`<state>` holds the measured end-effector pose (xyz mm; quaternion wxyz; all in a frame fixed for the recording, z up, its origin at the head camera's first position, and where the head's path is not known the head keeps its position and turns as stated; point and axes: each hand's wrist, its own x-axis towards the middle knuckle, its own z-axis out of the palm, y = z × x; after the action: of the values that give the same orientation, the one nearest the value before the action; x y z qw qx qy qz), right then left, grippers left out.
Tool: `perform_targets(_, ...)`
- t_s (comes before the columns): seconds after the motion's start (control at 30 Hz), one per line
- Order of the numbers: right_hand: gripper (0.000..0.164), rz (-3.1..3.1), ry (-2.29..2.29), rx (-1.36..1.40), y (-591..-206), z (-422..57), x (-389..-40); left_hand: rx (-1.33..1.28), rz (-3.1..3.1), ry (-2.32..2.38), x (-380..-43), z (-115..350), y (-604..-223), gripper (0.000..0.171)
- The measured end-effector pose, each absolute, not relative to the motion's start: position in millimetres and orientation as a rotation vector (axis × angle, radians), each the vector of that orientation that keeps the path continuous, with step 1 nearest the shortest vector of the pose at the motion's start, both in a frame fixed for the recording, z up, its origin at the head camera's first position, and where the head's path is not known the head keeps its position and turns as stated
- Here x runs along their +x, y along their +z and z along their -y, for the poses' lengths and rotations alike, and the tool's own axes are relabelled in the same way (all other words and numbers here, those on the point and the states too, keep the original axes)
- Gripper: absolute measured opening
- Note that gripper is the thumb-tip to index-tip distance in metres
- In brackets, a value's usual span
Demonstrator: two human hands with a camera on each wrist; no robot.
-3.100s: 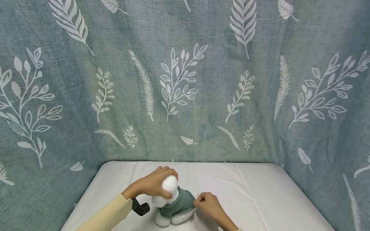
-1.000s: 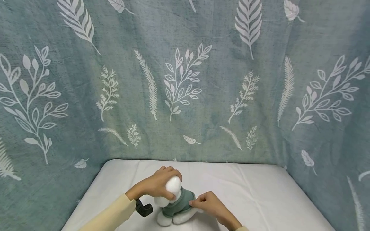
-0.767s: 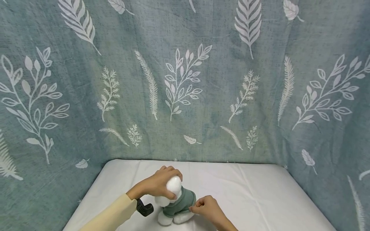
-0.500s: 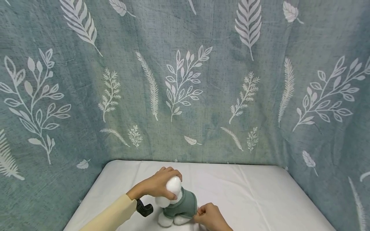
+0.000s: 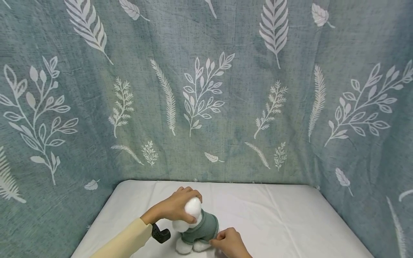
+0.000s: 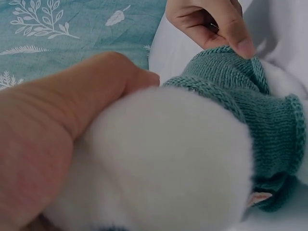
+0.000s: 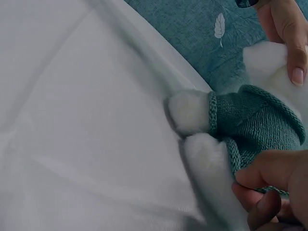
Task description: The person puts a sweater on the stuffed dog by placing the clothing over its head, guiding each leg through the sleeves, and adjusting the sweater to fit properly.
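Note:
A white plush toy animal (image 5: 193, 207) stands on the white surface, dressed in a green knitted sweater (image 5: 204, 226). My left hand (image 5: 176, 205) grips the toy's head from above, thumb on the near side. In the left wrist view the round white head (image 6: 178, 154) fills the middle. My right hand (image 5: 229, 243) is at the toy's rear, thumb and forefinger pinching the sweater's edge low on the near side. In the right wrist view two white paws (image 7: 189, 113) stick out beyond the ribbed sweater edges, and the pinched hem (image 7: 234, 159) runs along the toy's flank.
The white padded surface (image 5: 274, 215) spreads around the toy. Blue-green leaf-patterned cloth (image 5: 206, 107) stands behind it and along both sides. A black wrist-worn device (image 5: 161, 233) hangs below my left wrist.
My right hand has moved from the toy's back down to the near lower edge of the sweater, which now covers more of the flank. My left hand keeps holding the head.

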<state>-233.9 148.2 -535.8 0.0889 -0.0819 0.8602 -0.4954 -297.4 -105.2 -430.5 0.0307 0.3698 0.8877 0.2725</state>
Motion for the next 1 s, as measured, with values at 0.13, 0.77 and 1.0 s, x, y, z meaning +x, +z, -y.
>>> perform_targets(0.13,0.037,-2.601,-1.446,-0.288,-540.2,-153.4,-234.5,1.143,-2.720,0.843,-298.9,105.0,-430.7,0.051)
perform_targets(0.77,0.036,-2.441,-1.466,-0.408,-522.5,-150.7,-236.2,0.997,-2.480,1.174,-311.5,118.5,-433.6,0.046)
perform_targets(1.0,0.028,-2.394,-1.550,-0.504,-512.2,-138.8,-237.7,0.751,-2.346,1.481,-322.8,131.4,-442.1,0.049)
